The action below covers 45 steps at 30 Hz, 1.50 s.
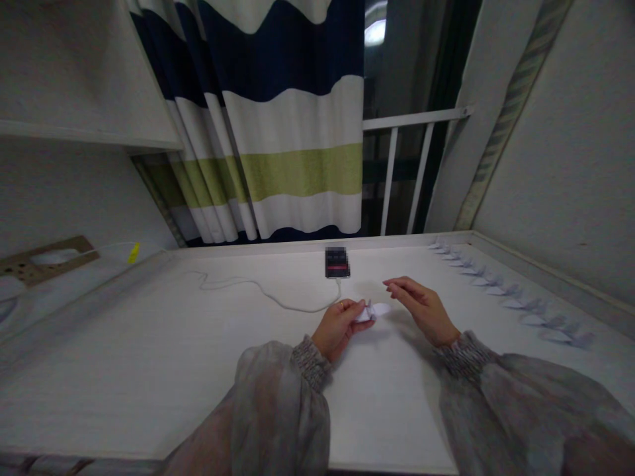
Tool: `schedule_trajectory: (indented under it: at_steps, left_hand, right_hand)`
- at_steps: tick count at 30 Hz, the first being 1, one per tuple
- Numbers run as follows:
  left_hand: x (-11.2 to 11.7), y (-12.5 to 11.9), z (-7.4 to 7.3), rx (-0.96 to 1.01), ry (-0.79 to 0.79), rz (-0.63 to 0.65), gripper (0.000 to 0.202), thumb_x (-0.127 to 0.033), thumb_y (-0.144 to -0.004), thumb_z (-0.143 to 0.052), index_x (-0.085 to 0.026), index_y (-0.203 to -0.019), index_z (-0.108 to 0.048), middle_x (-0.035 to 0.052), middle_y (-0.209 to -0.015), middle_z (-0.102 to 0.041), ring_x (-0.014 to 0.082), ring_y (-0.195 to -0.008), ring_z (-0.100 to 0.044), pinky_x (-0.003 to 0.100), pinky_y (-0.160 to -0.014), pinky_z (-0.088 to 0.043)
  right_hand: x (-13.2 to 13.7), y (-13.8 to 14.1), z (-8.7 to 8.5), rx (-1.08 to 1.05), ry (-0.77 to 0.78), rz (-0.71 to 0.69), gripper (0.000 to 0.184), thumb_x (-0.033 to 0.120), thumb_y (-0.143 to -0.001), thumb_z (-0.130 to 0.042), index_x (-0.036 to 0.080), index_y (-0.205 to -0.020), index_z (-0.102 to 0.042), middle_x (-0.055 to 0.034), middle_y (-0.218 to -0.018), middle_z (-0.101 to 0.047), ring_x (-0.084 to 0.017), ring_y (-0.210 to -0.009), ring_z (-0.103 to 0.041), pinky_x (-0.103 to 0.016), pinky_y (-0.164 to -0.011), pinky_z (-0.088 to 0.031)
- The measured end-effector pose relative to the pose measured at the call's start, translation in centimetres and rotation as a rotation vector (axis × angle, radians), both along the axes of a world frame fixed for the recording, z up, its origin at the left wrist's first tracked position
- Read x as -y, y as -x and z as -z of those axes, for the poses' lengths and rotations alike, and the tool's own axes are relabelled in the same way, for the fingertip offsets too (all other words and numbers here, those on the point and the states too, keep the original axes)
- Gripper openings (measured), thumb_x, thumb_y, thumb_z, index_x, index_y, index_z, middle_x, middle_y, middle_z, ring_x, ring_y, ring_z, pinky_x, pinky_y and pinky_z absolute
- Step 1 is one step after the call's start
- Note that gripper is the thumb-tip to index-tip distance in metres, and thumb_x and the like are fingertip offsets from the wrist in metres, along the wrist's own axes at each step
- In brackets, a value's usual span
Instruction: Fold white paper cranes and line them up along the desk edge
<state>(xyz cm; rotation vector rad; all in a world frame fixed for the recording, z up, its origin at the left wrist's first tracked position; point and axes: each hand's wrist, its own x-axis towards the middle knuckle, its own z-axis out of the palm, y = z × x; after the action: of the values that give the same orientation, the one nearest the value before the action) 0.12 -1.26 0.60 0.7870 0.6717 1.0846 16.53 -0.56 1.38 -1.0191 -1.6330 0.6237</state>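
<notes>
Left hand: the left hand (342, 327) is closed in a pinch, thumb above and fingers below, with hold of a small white folded paper (366, 313); a ring (342, 305) shows on one finger.
Right hand: the right hand (424, 309) is loosely open, fingers bent and reaching toward the paper, apart from it; nothing shows in its grasp.
Folded paper: held above the white table (248, 396), between the two hands, in the left one's fingertips; a pale, rounded part sticks out on its right side.
Work on this piece: well advanced, I judge, since it is already compact and creased; its finer folds are too small to tell, so whether any remain is unclear.
Paper row: several folded paper pieces (533, 320) stand along the table's right side in a slanting line, running from near to far; they look finished.
Left over: how many more pieces are due cannot be told; the held one is not yet in the row.
Beyond the hands: a phone (337, 262) lies near the table's back edge, a white cable (270, 294) trailing leftward from it.
Back: a striped curtain (297, 132) hangs behind the table.
</notes>
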Motion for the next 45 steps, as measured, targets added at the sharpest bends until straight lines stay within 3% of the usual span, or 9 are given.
schedule_trajectory:
  at_steps: [2,5,13,18,23,26,30,38,45]
  left_hand:
    - [-0.2,0.0,0.1,0.046,-0.008,-0.094,0.015,-0.018,-0.067,-0.062,-0.008,-0.060,-0.052,0.0036,-0.067,-0.058,0.0082,-0.064,-0.056,0.023,-0.067,-0.050]
    - [-0.4,-0.1,0.3,0.099,-0.014,-0.176,0.015,-0.016,-0.069,-0.060,-0.008,-0.059,-0.052,0.0047,-0.068,-0.059,0.0090,-0.067,-0.057,0.024,-0.070,-0.050]
    - [-0.4,-0.5,0.4,0.149,-0.021,-0.213,0.017,-0.014,-0.068,-0.061,-0.009,-0.056,-0.050,0.0043,-0.064,-0.059,0.0101,-0.067,-0.058,0.029,-0.076,-0.049]
    - [0.1,-0.7,0.3,0.108,-0.052,-0.131,0.021,-0.019,-0.064,-0.065,-0.011,-0.056,-0.047,0.0025,-0.066,-0.059,0.0103,-0.070,-0.058,0.030,-0.078,-0.048]
    - [0.9,-0.5,-0.1,0.020,-0.091,0.050,0.016,-0.025,-0.068,-0.062,-0.010,-0.069,-0.057,0.0037,-0.076,-0.061,0.0116,-0.075,-0.058,0.031,-0.077,-0.048]
    - [1.1,-0.4,-0.3,-0.020,-0.045,0.063,0.014,-0.024,-0.067,-0.063,-0.012,-0.072,-0.058,0.0042,-0.077,-0.062,0.0144,-0.078,-0.059,0.034,-0.078,-0.048]
    - [1.2,-0.2,-0.4,-0.071,-0.035,0.073,0.009,-0.017,-0.064,-0.063,-0.011,-0.070,-0.059,0.0041,-0.077,-0.062,0.0146,-0.078,-0.059,0.033,-0.079,-0.049]
    - [2.1,-0.6,-1.0,-0.194,-0.046,0.067,0.011,-0.015,-0.060,-0.065,-0.010,-0.069,-0.061,0.0062,-0.081,-0.063,0.0179,-0.080,-0.059,0.031,-0.077,-0.050]
    - [2.1,-1.0,-1.1,-0.287,-0.056,0.106,0.014,-0.019,-0.058,-0.068,-0.014,-0.070,-0.062,0.0047,-0.084,-0.062,0.0180,-0.081,-0.058,0.029,-0.078,-0.050]
  right_hand:
    - [0.4,0.3,-0.1,0.090,-0.160,0.092,0.018,0.034,-0.078,-0.048,0.018,-0.081,-0.056,-0.0033,-0.078,-0.054,-0.015,-0.074,-0.050,-0.029,-0.069,-0.039]
    - [1.1,1.1,-0.1,0.304,-0.301,0.116,0.017,0.033,-0.072,-0.057,0.018,-0.079,-0.052,-0.0015,-0.072,-0.051,-0.015,-0.069,-0.049,-0.030,-0.066,-0.038]
    - [1.4,2.6,0.6,0.461,-0.353,0.178,0.010,0.027,-0.077,-0.052,0.017,-0.076,-0.051,-0.0008,-0.068,-0.053,-0.013,-0.064,-0.049,-0.028,-0.064,-0.035]
    - [1.4,2.6,0.8,0.457,-0.369,0.216,0.010,0.024,-0.078,-0.050,0.017,-0.072,-0.054,-0.0019,-0.067,-0.056,-0.014,-0.067,-0.052,-0.029,-0.066,-0.034]
    - [2.4,1.8,0.3,0.436,-0.355,0.337,0.010,0.021,-0.077,-0.049,0.018,-0.071,-0.057,-0.0018,-0.068,-0.059,-0.014,-0.067,-0.053,-0.030,-0.068,-0.033]
    - [3.5,-0.5,-0.4,0.415,-0.339,0.469,0.010,0.020,-0.076,-0.050,0.018,-0.069,-0.057,-0.0016,-0.068,-0.060,-0.014,-0.068,-0.054,-0.030,-0.068,-0.033]
    - [6.3,-6.1,-0.7,0.395,-0.295,0.646,0.012,0.024,-0.075,-0.052,0.018,-0.069,-0.059,-0.0024,-0.068,-0.060,-0.014,-0.068,-0.055,-0.030,-0.068,-0.035]
    - [12.8,-17.9,1.6,0.400,-0.067,0.986,0.023,0.031,-0.074,-0.047,0.016,-0.068,-0.063,-0.0065,-0.070,-0.063,-0.016,-0.064,-0.054,-0.029,-0.064,-0.042]
    - [13.3,-21.1,3.6,0.461,0.118,1.074,0.028,0.034,-0.073,-0.045,0.016,-0.071,-0.067,-0.0077,-0.072,-0.065,-0.018,-0.065,-0.056,-0.030,-0.063,-0.041]
